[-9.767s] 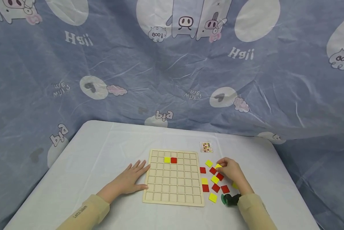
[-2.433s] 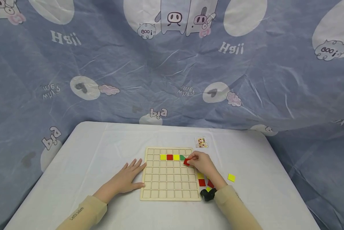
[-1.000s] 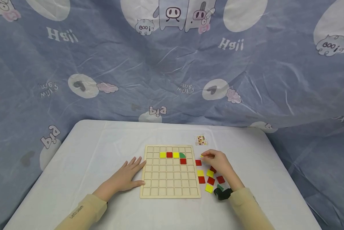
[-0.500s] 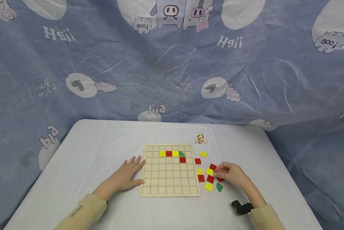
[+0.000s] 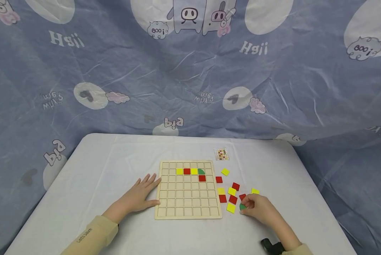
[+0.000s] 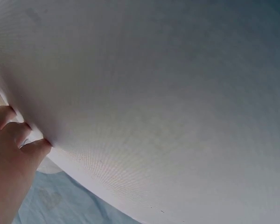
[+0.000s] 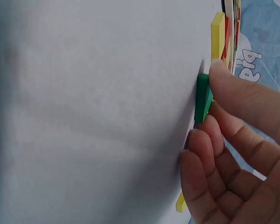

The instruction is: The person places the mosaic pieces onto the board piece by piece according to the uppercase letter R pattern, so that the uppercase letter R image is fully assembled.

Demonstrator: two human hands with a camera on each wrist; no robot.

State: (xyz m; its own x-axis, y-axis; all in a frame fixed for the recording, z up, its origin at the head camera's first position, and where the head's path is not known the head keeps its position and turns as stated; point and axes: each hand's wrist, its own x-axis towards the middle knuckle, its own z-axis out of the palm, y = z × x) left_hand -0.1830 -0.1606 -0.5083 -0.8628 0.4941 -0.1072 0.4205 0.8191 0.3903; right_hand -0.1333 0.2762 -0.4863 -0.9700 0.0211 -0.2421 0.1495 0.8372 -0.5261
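My left hand [image 5: 139,196] lies flat with spread fingers, thumb and fingertips touching the left edge of the wooden grid board [image 5: 180,191]. Near the board's top, its cells hold a yellow tile [image 5: 179,171], a red tile [image 5: 186,171], another yellow tile [image 5: 194,171] and a green quarter-circle tile [image 5: 201,171]. A red tile [image 5: 202,178] sits one row below the green one. Right of the board, my right hand [image 5: 260,209] pinches a second green quarter-circle tile [image 7: 203,98] between thumb and fingers, close to the tabletop.
Several loose red and yellow tiles, such as a yellow tile [image 5: 231,208] and a red tile [image 5: 219,180], lie between board and right hand. A printed pattern card [image 5: 221,154] lies beyond them on the white table [image 5: 120,159]. A patterned cloth [image 5: 165,78] hangs behind.
Since the oldest frame, a yellow, a green and a red tile have joined the board. My right hand left a yellow tile beside the card, then moved nearer and took the green tile.
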